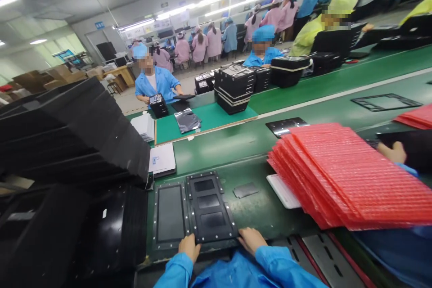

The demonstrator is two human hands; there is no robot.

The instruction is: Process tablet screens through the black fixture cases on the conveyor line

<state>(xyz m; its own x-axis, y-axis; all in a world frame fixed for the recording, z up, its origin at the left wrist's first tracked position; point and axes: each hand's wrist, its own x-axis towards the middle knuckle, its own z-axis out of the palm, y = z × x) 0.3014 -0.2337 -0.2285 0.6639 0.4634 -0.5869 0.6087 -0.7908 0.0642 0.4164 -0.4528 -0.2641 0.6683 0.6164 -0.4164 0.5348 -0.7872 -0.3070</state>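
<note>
My left hand (189, 247) is closed at the near left corner of a black panel (208, 200) with three rectangular windows and pale dots along its edges. At the near right corner of that panel my right hand (252, 239) has its fingers curled against the edge. The panel lies flat on the green work surface. Directly to its left is a second black frame (170, 213) with one large grey rectangle, close by my left hand. A small dark grey sheet (245, 190) rests to the right of the panel.
Tall stacks of black cases (64, 130) rise at the left. Red bubble-wrap bags (347, 171) are piled at the right, over a white object (283, 191). Past them a co-worker's hand (393, 150) is at a black item. White papers (162, 158) lie ahead; black trays (234, 85) stand beyond.
</note>
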